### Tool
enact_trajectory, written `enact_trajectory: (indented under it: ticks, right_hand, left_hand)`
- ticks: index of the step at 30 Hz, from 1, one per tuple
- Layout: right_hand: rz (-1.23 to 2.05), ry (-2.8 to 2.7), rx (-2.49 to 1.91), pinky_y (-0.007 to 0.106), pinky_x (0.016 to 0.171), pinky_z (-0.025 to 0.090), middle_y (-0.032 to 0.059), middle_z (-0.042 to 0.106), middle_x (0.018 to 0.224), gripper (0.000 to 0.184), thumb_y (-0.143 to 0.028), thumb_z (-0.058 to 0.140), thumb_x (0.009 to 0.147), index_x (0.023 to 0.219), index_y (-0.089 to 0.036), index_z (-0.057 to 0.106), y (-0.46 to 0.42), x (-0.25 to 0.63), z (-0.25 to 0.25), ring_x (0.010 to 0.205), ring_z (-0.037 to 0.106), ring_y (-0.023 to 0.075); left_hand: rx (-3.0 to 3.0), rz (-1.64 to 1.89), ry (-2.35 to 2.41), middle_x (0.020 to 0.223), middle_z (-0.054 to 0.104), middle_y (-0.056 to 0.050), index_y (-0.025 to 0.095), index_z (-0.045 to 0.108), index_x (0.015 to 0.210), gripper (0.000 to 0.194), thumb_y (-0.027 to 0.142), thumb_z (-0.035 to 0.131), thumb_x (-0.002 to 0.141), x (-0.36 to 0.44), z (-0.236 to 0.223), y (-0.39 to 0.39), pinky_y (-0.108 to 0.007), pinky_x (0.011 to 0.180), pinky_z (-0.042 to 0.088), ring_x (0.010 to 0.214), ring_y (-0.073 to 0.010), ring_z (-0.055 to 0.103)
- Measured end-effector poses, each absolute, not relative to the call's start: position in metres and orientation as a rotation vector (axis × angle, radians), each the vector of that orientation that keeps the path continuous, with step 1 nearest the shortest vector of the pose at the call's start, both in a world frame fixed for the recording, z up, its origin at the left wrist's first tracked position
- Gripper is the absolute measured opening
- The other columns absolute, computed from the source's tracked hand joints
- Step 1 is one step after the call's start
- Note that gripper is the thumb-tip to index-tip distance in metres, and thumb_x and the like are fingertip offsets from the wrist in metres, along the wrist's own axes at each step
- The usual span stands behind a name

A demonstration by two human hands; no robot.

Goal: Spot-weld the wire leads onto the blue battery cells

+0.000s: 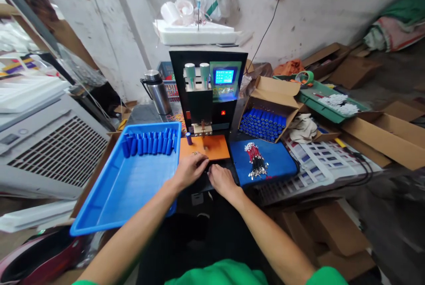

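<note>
My left hand (192, 170) rests over the front edge of the orange work plate (217, 147), its fingers pinched together. Close beside it, my right hand (222, 179) is closed with the fingertips drawn in. What either hand holds is too small or hidden to make out. A single blue cylindrical battery cell (189, 139) stands upright on the plate's left part. Above the plate are the thin electrodes of a black spot welder (203, 128), whose blue display (224, 76) is lit.
To the left sits a blue tray (133, 187) with a row of blue cells along its far side. On the right, a cardboard box (277, 88) is packed with blue cells. A bundle of red and black wire leads (255, 161) lies on a blue mat (282, 161).
</note>
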State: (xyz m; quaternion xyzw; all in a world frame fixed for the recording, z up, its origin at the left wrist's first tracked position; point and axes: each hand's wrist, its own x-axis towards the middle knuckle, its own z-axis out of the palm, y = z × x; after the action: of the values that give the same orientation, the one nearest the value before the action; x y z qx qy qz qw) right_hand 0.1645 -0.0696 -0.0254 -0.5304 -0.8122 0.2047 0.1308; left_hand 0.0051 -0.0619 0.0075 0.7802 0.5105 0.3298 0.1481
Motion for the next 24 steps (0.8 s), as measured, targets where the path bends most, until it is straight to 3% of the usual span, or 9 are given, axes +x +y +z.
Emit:
enact_trajectory:
  ticks: [4, 6, 9, 14, 24]
  right_hand:
    - [1.115, -1.869, -1.266, 0.023, 0.056, 0.041, 0.0014, 0.06, 0.07, 0.01, -0.023, 0.054, 0.087, 0.081, -0.018, 0.06, -0.071, 0.179, -0.016, 0.062, 0.056, 0.0131]
    - [1.478, -1.483, -1.072, 0.018, 0.043, 0.031, -0.0051, 0.046, 0.056, 0.016, -0.033, 0.059, 0.085, 0.078, -0.018, 0.057, -0.068, 0.19, -0.005, 0.046, 0.041, 0.008]
    - [1.821, -1.008, -0.778, 0.014, 0.036, 0.016, -0.0097, 0.033, 0.054, 0.024, -0.036, 0.07, 0.078, 0.077, -0.018, 0.053, -0.062, 0.204, 0.013, 0.04, 0.023, 0.0028]
    - [1.888, -0.707, -0.6, 0.012, 0.034, 0.014, -0.0104, 0.027, 0.056, 0.026, -0.028, 0.074, 0.074, 0.071, -0.017, 0.051, -0.053, 0.21, 0.021, 0.041, 0.016, 0.0017]
    - [1.842, -0.576, -0.549, 0.012, 0.034, 0.017, -0.0084, 0.036, 0.062, 0.028, -0.029, 0.075, 0.073, 0.07, -0.017, 0.05, -0.053, 0.187, 0.014, 0.042, 0.02, 0.0012]
  left_hand:
    - [2.051, 0.955, 1.398, 0.086, 0.072, -0.005, 0.019, 0.07, 0.092, 0.021, 0.032, 0.054, 0.088, 0.006, 0.009, -0.064, -0.029, 0.074, 0.05, 0.079, -0.0168, 0.065]
    - [1.913, 0.98, 1.324, 0.097, 0.073, -0.006, 0.018, 0.07, 0.098, 0.025, 0.035, 0.054, 0.088, 0.008, 0.011, -0.065, -0.032, 0.082, 0.052, 0.09, -0.0192, 0.067]
    - [1.737, 0.972, 1.219, 0.107, 0.073, -0.008, 0.018, 0.07, 0.104, 0.032, 0.041, 0.055, 0.087, 0.011, 0.016, -0.066, -0.037, 0.093, 0.05, 0.101, -0.0222, 0.066]
    - [1.592, 0.923, 1.068, 0.107, 0.073, -0.009, 0.016, 0.069, 0.108, 0.035, 0.04, 0.06, 0.084, 0.017, 0.021, -0.07, -0.038, 0.095, 0.051, 0.102, -0.0232, 0.067]
    - [1.721, 0.872, 1.181, 0.094, 0.074, -0.006, 0.016, 0.071, 0.095, 0.025, 0.035, 0.063, 0.081, 0.021, 0.018, -0.071, -0.031, 0.082, 0.052, 0.089, -0.0203, 0.067]
